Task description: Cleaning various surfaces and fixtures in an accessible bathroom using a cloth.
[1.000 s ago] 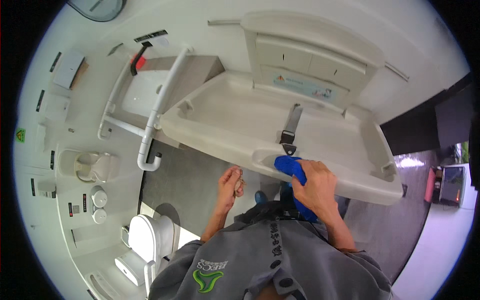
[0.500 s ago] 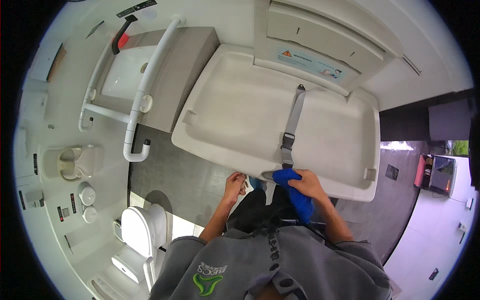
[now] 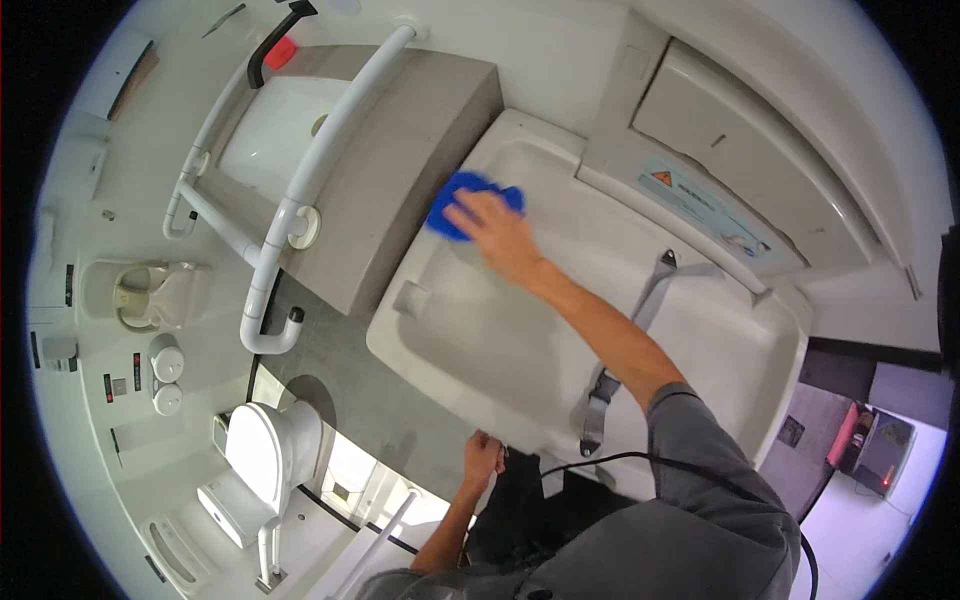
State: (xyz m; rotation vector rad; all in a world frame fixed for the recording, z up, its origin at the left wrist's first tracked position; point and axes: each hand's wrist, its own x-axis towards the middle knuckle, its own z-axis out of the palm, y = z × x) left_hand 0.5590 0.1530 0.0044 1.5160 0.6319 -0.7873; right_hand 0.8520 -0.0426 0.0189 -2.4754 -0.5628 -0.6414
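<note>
A blue cloth (image 3: 446,207) lies bunched on the rim at the far left corner of the fold-down baby changing table (image 3: 520,345). My right hand (image 3: 500,235) presses on it from above, its arm stretched across the table, and the fingers look slightly blurred. My left hand (image 3: 483,458) is closed beside the table's near edge, close to my dark trousers; what its fingers hold, if anything, is hidden. A grey strap with a black buckle (image 3: 606,385) crosses the table under my right forearm.
Left of the table stands a grey counter (image 3: 345,215) with a white sink (image 3: 265,135) and white grab rails (image 3: 300,180). A toilet (image 3: 262,450) is at the lower left. One black cable (image 3: 690,463) runs past my right sleeve.
My right hand has carried the blue cloth from the table's near edge to its far left corner. My left hand stays low near the edge. The view has shifted, and a black cable now shows.
</note>
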